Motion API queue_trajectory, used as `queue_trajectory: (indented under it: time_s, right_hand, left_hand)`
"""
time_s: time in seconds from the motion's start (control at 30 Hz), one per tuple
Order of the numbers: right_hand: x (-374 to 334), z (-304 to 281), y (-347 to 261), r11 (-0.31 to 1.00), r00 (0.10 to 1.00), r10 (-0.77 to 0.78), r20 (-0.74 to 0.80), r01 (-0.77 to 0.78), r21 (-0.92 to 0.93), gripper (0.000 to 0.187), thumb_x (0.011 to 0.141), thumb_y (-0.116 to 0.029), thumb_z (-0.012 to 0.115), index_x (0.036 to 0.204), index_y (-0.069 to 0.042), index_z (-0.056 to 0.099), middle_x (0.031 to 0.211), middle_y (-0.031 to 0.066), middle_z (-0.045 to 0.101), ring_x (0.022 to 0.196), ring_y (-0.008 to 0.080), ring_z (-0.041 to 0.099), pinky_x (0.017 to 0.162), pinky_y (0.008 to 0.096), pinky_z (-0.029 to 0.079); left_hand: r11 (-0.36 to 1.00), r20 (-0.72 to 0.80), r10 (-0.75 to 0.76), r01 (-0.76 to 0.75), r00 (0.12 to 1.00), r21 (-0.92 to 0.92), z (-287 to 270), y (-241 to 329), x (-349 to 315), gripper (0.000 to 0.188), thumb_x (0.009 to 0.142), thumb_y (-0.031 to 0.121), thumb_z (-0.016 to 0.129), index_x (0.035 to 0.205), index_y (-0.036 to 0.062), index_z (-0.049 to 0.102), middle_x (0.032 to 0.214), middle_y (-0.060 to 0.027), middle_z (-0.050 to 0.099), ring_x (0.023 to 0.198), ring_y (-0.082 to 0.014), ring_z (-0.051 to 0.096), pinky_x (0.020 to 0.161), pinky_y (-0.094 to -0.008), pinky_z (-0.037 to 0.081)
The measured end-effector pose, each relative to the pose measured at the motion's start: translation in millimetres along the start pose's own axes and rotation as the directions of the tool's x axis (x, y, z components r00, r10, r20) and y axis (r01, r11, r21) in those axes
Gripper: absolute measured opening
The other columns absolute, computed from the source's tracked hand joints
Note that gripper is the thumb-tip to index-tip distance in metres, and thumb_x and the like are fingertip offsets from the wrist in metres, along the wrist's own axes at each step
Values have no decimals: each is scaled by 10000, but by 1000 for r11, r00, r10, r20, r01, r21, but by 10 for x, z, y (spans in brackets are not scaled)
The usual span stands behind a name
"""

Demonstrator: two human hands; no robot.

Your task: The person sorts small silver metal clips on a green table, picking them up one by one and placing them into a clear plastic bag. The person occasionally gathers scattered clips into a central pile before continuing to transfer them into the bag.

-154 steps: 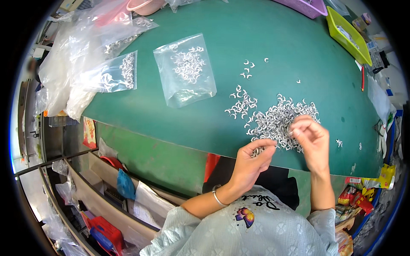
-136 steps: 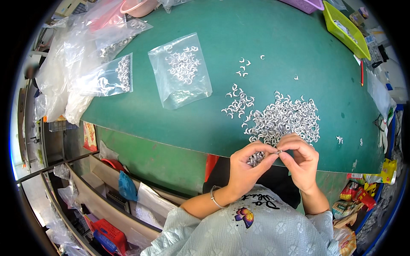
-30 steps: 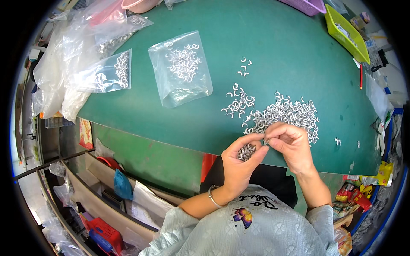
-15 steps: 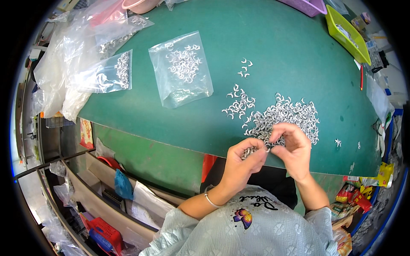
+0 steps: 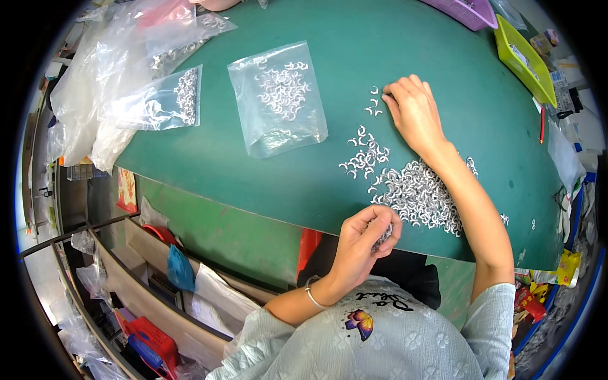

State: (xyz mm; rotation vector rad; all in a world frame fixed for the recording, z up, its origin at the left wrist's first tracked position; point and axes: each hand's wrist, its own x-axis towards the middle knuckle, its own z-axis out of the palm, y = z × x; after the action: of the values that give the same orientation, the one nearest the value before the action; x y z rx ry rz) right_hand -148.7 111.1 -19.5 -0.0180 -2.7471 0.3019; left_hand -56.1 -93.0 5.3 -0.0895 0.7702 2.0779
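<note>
My left hand (image 5: 364, 237), at the table's near edge, is closed around a handful of small silver crescent-shaped metal pieces (image 5: 382, 235). My right hand (image 5: 413, 107) reaches far over the table, thumb and fingertips drawn together beside a few loose crescent pieces (image 5: 373, 102). Whatever is between those fingertips is too small and hidden to make out. A large heap of crescent pieces (image 5: 418, 193) lies under and left of my right forearm. Left of the heap is a smaller scatter of crescent pieces (image 5: 367, 155).
A clear plastic bag (image 5: 285, 133) with crescent pieces lies on the green table (image 5: 266, 183). Farther left are another part-filled bag (image 5: 152, 107) and crumpled plastic sheeting (image 5: 82, 114). At the far right stand a purple basket (image 5: 472, 16) and a lime-green basket (image 5: 529, 76), near a red pen (image 5: 542, 123).
My right hand has left my left hand and stretched away to the small far group of pieces. My left hand has stayed near the table edge, its fingers curled round the handful.
</note>
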Motion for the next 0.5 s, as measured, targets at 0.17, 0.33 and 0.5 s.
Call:
queue_trajectory:
  time_s: [0.17,0.33,0.5]
  right_hand:
    - [-19,-165,-49,994,1000,-12,-6,13,108,110,756,-65,604,844,-1,622,793,85,589,773,210,535,691,312,412]
    - [-394,-589,-400,349,860,267,436,-508,788,90,820,-52,575,874,6,618,856,38,632,722,85,550,646,247,438]
    - [-853,-870,-606,-38,809,188,557,-561,827,104,832,-13,571,923,17,610,874,35,599,809,77,522,715,229,419]
  left_hand:
    - [999,-26,32,-33,999,-6,6,-12,13,187,929,162,453,905,-8,526,728,-52,499,539,-59,371,462,-187,300]
    - [994,-101,112,-110,989,23,-33,-21,25,187,919,156,478,970,-13,540,721,-39,488,542,-55,362,463,-183,285]
    - [984,-94,169,-164,981,65,16,-26,15,177,886,93,532,1030,-3,566,754,-3,510,566,-22,378,457,-157,272]
